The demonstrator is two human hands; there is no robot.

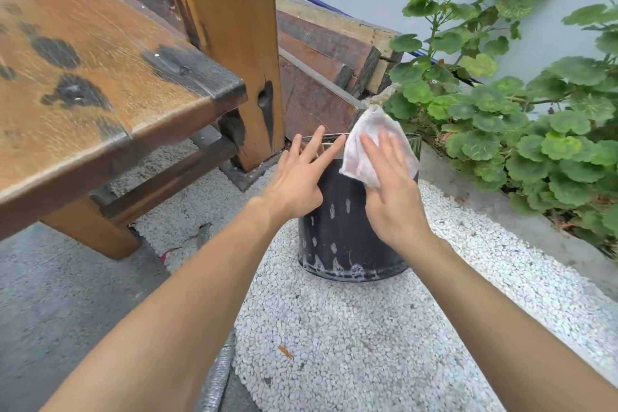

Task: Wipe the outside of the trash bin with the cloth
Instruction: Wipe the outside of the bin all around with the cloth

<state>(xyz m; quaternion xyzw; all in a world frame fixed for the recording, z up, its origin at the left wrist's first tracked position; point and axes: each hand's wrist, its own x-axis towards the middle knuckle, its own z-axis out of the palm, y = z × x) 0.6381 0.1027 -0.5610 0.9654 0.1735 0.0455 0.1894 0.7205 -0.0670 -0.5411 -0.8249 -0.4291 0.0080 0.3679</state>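
A dark round trash bin (pixel 337 231) with pale smears on its side stands on white gravel in the middle of the head view. My right hand (pixel 389 190) lies flat with straight fingers on a pale crumpled cloth (pixel 368 140), pressing it against the bin's upper right side near the rim. My left hand (pixel 297 174) reaches the bin's upper left, fingers spread and straight, fingertips at the rim. The far side of the bin is hidden.
A worn wooden table (pixel 100 77) with a thick post (pixel 234 43) stands left of the bin. Stacked planks (pixel 327 53) lie behind it. Leafy green plants (pixel 521 123) crowd the right. White gravel (pixel 351 338) and grey concrete (pixel 67 311) cover the ground.
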